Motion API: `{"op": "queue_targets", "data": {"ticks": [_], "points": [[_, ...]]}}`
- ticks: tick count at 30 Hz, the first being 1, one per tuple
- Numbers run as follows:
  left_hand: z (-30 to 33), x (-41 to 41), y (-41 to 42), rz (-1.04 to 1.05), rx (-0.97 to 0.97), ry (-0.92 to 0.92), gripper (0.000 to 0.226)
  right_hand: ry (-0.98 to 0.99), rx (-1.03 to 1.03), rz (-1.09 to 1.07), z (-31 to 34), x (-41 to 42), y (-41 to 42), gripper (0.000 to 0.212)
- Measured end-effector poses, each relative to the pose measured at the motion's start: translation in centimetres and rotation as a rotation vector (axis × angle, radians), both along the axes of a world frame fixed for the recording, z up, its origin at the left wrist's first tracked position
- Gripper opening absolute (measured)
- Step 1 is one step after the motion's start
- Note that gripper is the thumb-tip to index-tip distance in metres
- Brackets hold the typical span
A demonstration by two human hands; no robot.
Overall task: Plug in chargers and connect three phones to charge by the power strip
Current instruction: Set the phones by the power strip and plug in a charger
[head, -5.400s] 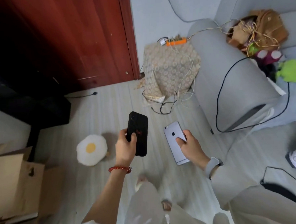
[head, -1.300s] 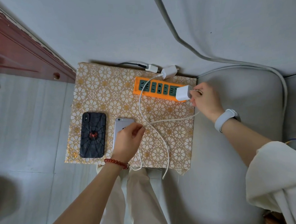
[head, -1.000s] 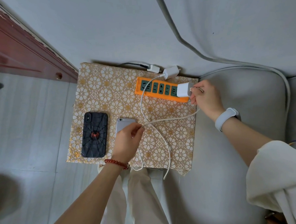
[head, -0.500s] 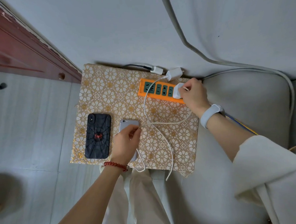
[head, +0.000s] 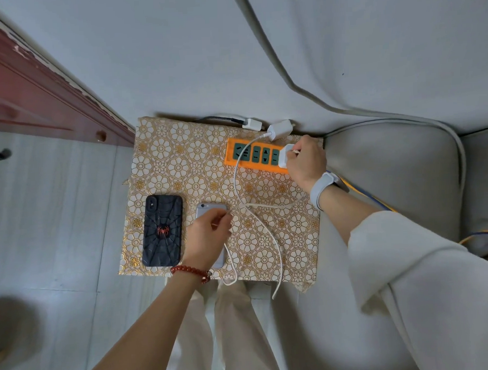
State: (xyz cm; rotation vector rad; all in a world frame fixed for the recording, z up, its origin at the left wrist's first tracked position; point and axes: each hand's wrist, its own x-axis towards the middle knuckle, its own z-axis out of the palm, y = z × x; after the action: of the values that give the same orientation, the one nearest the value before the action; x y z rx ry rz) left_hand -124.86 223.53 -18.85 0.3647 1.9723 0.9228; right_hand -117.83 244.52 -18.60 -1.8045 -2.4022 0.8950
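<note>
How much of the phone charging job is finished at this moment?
Done: the black phone and silver phone lie on the patterned cloth. In hand: the right hand presses a white charger into the orange power strip; the left hand pinches its cable. Left: no phone visibly connected; no third phone in view.

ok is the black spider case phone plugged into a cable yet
No, the black spider-case phone lies on the patterned cloth with no cable reaching it; the white cables run past the silver phone instead.
</note>
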Motion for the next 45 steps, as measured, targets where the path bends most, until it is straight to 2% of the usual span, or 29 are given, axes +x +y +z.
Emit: {"op": "queue_targets", "data": {"ticks": [2, 4, 5, 7, 8, 9, 10, 12, 13, 15, 17, 19, 22, 24, 26, 27, 29, 32, 35, 38, 41, 43, 45], "points": [[0.6, -0.5, 0.2, 0.124, -0.005, -0.207, 0.011, -0.009, -0.005, -0.011, 0.2, -0.2, 0.1, 0.015], [1.2, -1.0, 0.1, 0.302, -0.006, -0.466, 0.011, 0.065, -0.117, -0.078, 0.2, 0.0, 0.5, 0.017], [1.4, -1.2, 0.0, 0.369, 0.003, -0.571, 0.013, 0.163, -0.218, -0.157, 0.4, 0.4, 0.4, 0.019], [1.7, -1.7, -0.3, 0.410, 0.027, -0.717, 0.015, 0.480, -0.394, -0.418, 1.2, 1.8, -1.3, 0.020], [1.8, -1.9, -0.4, 0.405, 0.039, -0.768, 0.016, 0.594, -0.407, -0.525, 1.4, 2.7, -2.9, 0.022], [1.8, -2.2, -0.4, 0.401, 0.053, -0.811, 0.017, 0.626, -0.401, -0.568, 1.4, 3.7, -4.9, 0.024], [1.9, -2.4, -0.4, 0.400, 0.067, -0.850, 0.017, 0.585, -0.410, -0.524, 1.2, 4.8, -7.3, 0.022], [2.4, -2.6, -0.2, 0.412, 0.099, -0.912, 0.017, 0.395, -0.605, -0.192, 1.1, 7.0, -12.8, 0.015], [2.6, -2.6, 0.0, 0.433, 0.116, -0.935, 0.017, 0.290, -0.757, 0.012, 1.3, 7.9, -15.6, 0.018], [3.0, -2.8, 0.3, 0.489, 0.138, -0.949, 0.016, 0.189, -0.983, 0.250, 1.9, 9.4, -19.6, 0.021], [3.2, -2.9, 0.0, 0.496, 0.158, -0.901, 0.017, 0.244, -0.972, 0.285, 2.7, 9.7, -20.7, 0.019], [3.4, -2.7, -0.9, 0.414, 0.169, -0.837, 0.018, 0.389, -1.001, 0.056, 4.2, 8.9, -19.7, 0.018], [3.9, -0.3, -3.2, 0.100, 0.099, -0.729, 0.023, 0.702, -0.979, -0.330, 6.4, 6.9, -16.6, 0.018], [4.6, 1.9, -4.9, -0.108, 0.071, -0.718, 0.028, 0.843, -0.869, -0.442, 7.3, 5.9, -14.6, 0.011], [5.7, 3.4, -6.5, -0.183, 0.096, -0.716, 0.022, 0.883, -0.808, -0.482, 7.8, 5.2, -13.9, 0.013], [6.1, 3.4, -7.3, -0.154, 0.114, -0.717, 0.022, 0.858, -0.802, -0.475, 7.8, 5.1, -14.2, 0.018], [7.0, 2.4, -8.6, -0.002, 0.182, -0.766, 0.023, 0.686, -0.840, -0.390, 7.1, 5.0, -16.0, 0.031], [7.8, -0.4, -10.3, 0.261, 0.301, -0.784, 0.024, 0.233, -0.884, 0.049, 6.0, 5.9, -21.3, 0.032], [7.9, -3.6, -11.8, 0.437, 0.314, -0.627, 0.024, 0.111, -0.920, 0.218, 6.0, 8.1, -26.4, 0.039], [7.5, -6.3, -13.4, 0.590, 0.231, -0.408, 0.021, -0.010, -0.725, 0.308, 5.6, 10.9, -27.9, 0.033], [6.8, -8.1, -15.3, 0.560, 0.136, -0.208, 0.023, -0.071, -0.571, 0.180, 5.5, 13.0, -26.6, 0.025], [6.4, -8.1, -16.3, 0.463, 0.110, -0.192, 0.023, -0.089, -0.479, 0.084, 5.7, 13.6, -25.4, 0.031], [6.1, -7.2, -16.9, 0.301, 0.066, -0.163, 0.021, -0.166, -0.284, 0.047, 6.0, 13.2, -24.5, 0.031]]}}
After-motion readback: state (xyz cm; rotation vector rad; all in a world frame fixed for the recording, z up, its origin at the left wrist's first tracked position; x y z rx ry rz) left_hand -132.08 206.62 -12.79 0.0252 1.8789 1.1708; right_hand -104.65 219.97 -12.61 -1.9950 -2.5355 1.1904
